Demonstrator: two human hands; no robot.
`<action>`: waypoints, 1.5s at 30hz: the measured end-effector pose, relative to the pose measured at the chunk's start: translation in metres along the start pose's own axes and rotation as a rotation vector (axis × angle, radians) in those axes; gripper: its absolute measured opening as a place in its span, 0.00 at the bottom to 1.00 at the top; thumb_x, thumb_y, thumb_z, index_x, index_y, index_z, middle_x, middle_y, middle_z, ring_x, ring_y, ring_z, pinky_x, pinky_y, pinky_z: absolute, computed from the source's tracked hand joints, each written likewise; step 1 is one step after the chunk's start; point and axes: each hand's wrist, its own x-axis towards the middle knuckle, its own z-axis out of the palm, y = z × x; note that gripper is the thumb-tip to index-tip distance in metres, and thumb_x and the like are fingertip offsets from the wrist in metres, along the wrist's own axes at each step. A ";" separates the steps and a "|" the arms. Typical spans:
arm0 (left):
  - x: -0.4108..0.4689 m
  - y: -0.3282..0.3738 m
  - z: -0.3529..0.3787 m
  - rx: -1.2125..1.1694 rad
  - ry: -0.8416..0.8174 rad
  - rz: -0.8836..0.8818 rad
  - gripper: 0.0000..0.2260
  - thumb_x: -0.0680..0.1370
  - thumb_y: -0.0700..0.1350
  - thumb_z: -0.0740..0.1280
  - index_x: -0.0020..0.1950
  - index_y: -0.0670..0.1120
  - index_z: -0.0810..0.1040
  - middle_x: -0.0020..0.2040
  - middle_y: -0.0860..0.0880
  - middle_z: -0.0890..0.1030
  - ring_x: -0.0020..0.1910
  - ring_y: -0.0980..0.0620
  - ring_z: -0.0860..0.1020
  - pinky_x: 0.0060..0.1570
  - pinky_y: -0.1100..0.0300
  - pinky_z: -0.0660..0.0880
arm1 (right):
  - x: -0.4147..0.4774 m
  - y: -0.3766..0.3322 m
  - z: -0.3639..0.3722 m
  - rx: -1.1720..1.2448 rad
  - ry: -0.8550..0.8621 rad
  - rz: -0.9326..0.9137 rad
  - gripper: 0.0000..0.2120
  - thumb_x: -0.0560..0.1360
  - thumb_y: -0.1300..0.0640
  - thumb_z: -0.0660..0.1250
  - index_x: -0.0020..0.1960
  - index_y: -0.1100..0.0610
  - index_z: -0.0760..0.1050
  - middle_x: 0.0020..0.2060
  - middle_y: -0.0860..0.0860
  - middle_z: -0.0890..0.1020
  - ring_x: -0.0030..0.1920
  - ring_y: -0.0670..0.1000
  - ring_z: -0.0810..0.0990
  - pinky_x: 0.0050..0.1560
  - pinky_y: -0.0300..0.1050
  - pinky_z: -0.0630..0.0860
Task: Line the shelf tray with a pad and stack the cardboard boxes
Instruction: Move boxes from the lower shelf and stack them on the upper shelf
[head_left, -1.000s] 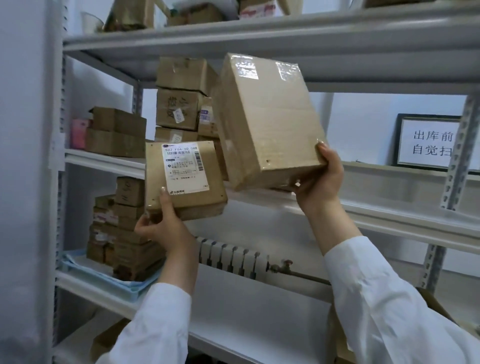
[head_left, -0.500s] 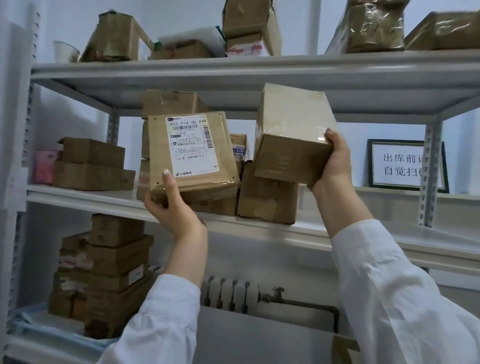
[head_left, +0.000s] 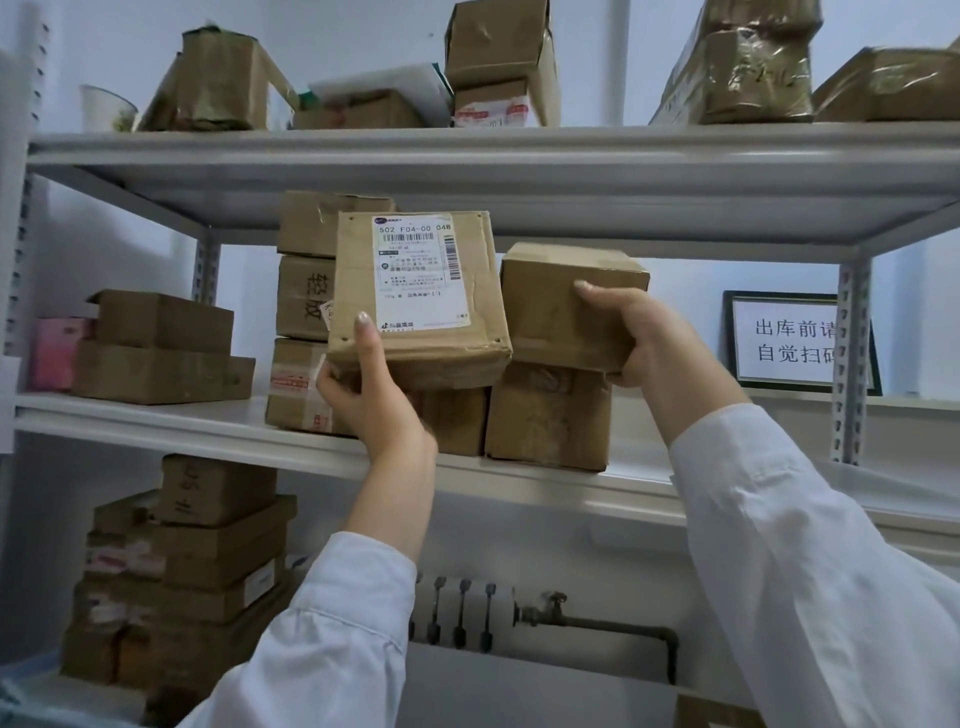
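Here the labelled box (head_left: 415, 301) is being held up in front of the middle shelf (head_left: 208, 431), tilted so its white shipping label (head_left: 418, 275) is facing the camera; the left hand (head_left: 371, 395) is gripping its lower left corner, thumb pressing on the front face and the fingers (head_left: 332, 379) wrapping underneath. Just at its 3 o'clock, the plain box (head_left: 566, 306) is sitting on top of a larger carton (head_left: 548, 415) that is standing on the middle shelf, and the right hand (head_left: 641, 338) is clasping the plain box from its right side, fingers closing over the front edge. Behind the labelled box, at 9 to 10 o'clock of it, a stack of three cartons (head_left: 304, 312) is rising toward the underside of the top shelf (head_left: 467, 150). Farther out at 9 o'clock, two flat boxes (head_left: 161, 348) are lying one on the other, with a pink packet (head_left: 54, 353) beside them. At 7 o'clock, on the lower level, a tall pile of boxes (head_left: 182, 571) is standing on a pale blue tray (head_left: 31, 680). More taped parcels are crowding the top shelf. At 3 o'clock, past the shelf post, a framed sign (head_left: 789, 343) is leaning against the wall. Both arms are wearing white sleeves (head_left: 831, 571).
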 end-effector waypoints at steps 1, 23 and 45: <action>0.002 0.000 0.002 0.002 0.000 -0.003 0.21 0.71 0.59 0.70 0.58 0.58 0.65 0.57 0.53 0.77 0.57 0.52 0.78 0.61 0.50 0.75 | 0.001 0.001 0.000 -0.028 0.017 -0.022 0.19 0.69 0.50 0.75 0.50 0.57 0.69 0.46 0.52 0.77 0.47 0.53 0.76 0.55 0.51 0.73; 0.052 -0.006 0.036 0.057 -0.031 -0.099 0.32 0.65 0.63 0.72 0.60 0.55 0.60 0.57 0.51 0.74 0.56 0.51 0.76 0.59 0.49 0.76 | 0.070 0.027 0.022 -0.356 0.369 -0.266 0.35 0.74 0.34 0.59 0.70 0.56 0.57 0.67 0.57 0.70 0.65 0.61 0.70 0.64 0.61 0.68; 0.108 0.011 0.060 0.415 -0.278 0.039 0.24 0.73 0.63 0.63 0.62 0.48 0.67 0.51 0.55 0.73 0.53 0.52 0.73 0.49 0.56 0.79 | 0.040 0.010 0.105 -0.664 0.291 -0.996 0.27 0.77 0.47 0.64 0.73 0.52 0.61 0.68 0.50 0.72 0.71 0.52 0.64 0.73 0.55 0.50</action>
